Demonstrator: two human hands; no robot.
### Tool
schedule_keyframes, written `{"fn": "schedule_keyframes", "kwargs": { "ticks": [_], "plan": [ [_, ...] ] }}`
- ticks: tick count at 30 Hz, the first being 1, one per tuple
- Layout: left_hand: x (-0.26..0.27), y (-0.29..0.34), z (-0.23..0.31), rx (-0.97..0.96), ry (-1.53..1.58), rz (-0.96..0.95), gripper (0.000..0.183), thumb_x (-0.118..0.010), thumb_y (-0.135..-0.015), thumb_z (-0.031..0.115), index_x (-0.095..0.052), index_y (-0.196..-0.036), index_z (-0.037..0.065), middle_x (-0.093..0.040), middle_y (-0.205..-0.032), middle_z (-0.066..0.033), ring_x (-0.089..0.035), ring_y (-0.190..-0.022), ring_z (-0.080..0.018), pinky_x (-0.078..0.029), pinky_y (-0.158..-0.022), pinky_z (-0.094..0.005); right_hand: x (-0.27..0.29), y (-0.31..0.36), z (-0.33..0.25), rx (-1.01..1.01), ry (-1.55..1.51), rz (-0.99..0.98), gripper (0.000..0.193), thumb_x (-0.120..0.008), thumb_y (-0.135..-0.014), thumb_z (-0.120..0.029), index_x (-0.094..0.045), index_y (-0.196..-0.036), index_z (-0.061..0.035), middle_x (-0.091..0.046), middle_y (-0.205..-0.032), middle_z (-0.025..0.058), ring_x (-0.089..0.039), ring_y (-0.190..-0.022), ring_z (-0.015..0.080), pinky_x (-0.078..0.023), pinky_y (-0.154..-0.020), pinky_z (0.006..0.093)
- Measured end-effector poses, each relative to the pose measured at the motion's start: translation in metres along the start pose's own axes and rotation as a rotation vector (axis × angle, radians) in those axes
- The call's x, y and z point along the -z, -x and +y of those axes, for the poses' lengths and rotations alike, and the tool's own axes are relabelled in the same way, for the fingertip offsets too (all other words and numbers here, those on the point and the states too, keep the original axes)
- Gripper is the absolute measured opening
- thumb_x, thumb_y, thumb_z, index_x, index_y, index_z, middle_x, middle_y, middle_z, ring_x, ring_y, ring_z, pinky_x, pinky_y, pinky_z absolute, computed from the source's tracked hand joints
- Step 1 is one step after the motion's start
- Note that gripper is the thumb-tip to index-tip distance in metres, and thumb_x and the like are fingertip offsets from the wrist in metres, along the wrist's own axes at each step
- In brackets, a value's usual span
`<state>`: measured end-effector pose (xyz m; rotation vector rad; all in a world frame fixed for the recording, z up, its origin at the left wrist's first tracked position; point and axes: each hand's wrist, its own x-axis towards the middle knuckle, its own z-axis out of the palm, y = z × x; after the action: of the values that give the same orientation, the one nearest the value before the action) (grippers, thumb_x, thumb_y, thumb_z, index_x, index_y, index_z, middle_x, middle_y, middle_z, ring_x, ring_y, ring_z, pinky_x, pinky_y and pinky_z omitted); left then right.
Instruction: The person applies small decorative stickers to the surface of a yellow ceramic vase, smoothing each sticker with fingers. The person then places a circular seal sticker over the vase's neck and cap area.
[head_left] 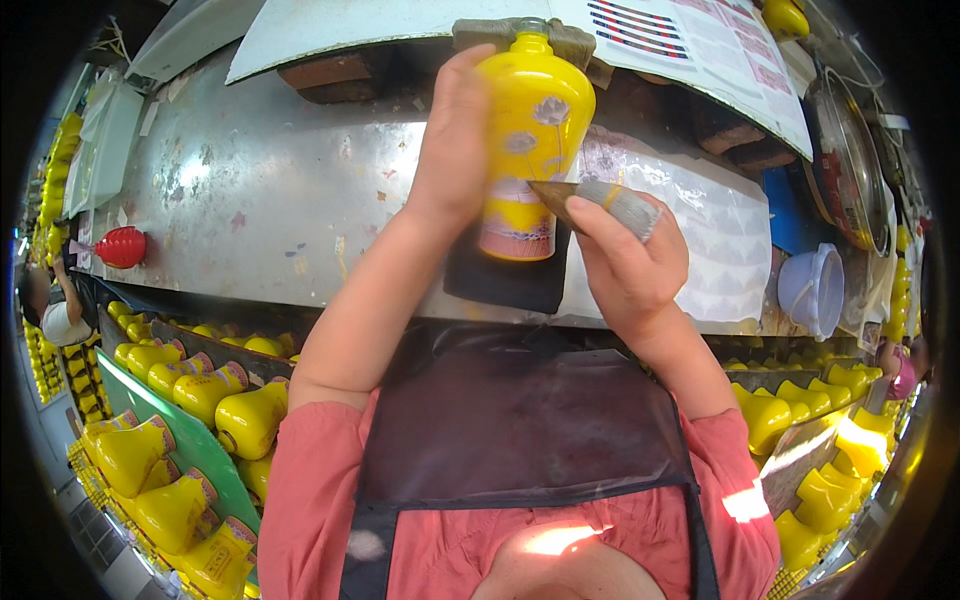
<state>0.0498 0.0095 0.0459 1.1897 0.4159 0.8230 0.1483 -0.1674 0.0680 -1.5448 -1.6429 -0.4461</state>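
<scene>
A glossy yellow bottle (530, 150) with pale flower decals and a patterned pink band at its base lies on the bench, neck away from me. Its glass-like greenish neck tip rests on a grey padded support (572, 42). My left hand (460, 135) grips the bottle's left side; its fingers are partly hidden and slightly blurred. In my right hand (632, 255) is a scraper (556, 197) with a dark pointed blade and a grey wrapped handle. The blade tip is at the decal on the bottle's lower part. Beneath the base lies a black cloth (505, 275).
A decal sheet (690, 240) lies on the metal bench (260, 190), right of the bottle. Farther right hangs a lavender bucket (812, 290); a red ribbed object (122, 247) sits far left. Crowded yellow bottles (195, 390) flank me. A raised white board (400, 35) spans the back.
</scene>
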Motion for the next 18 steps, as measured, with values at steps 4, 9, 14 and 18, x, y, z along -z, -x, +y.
{"fn": "schedule_keyframes", "kwargs": {
  "ticks": [4, 9, 14, 18],
  "plan": [
    [0.002, 0.003, 0.001, -0.024, -0.038, -0.037, 0.044, -0.036, -0.115, 0.038, -0.043, -0.148, 0.010, -0.059, -0.131, -0.0073, -0.058, -0.119, -0.0149, -0.049, -0.103, -0.0312, 0.001, -0.011, -0.016, 0.231, 0.033, -0.155, 0.036, -0.075, -0.072, -0.008, -0.076, -0.108, -0.0072, -0.055, -0.080, 0.0055, -0.069, -0.088, 0.0269, -0.056, -0.073, 0.0395],
    [0.012, 0.003, -0.006, -0.114, -0.292, -0.067, 0.048, -0.036, -0.115, 0.037, -0.034, -0.155, 0.011, -0.056, -0.137, -0.0085, -0.056, -0.122, -0.0162, -0.048, -0.105, -0.0319, 0.008, -0.023, -0.026, 0.208, 0.134, -0.163, 0.031, -0.072, -0.074, -0.010, -0.075, -0.105, -0.0052, -0.058, -0.083, 0.0066, -0.068, -0.094, 0.0274, -0.054, -0.076, 0.0386],
    [0.018, 0.009, -0.011, -0.153, -0.524, -0.070, 0.068, -0.051, -0.107, 0.031, -0.019, -0.162, 0.008, -0.045, -0.148, -0.0161, -0.049, -0.132, -0.0250, -0.042, -0.111, -0.0364, 0.004, -0.022, -0.028, 0.175, 0.148, -0.231, 0.033, -0.071, -0.075, -0.011, -0.074, -0.108, -0.0061, -0.061, -0.088, 0.0077, -0.068, -0.093, 0.0278, -0.053, -0.078, 0.0396],
    [0.014, 0.026, -0.008, -0.068, -0.383, -0.111, 0.101, -0.070, -0.090, 0.026, -0.004, -0.162, 0.000, -0.038, -0.151, -0.0261, -0.045, -0.138, -0.0348, -0.039, -0.116, -0.0425, 0.006, -0.015, -0.030, 0.105, 0.113, -0.284, 0.037, -0.072, -0.073, -0.008, -0.076, -0.110, -0.0102, -0.063, -0.091, 0.0065, -0.069, -0.092, 0.0264, -0.054, -0.075, 0.0394]
  ]
}}
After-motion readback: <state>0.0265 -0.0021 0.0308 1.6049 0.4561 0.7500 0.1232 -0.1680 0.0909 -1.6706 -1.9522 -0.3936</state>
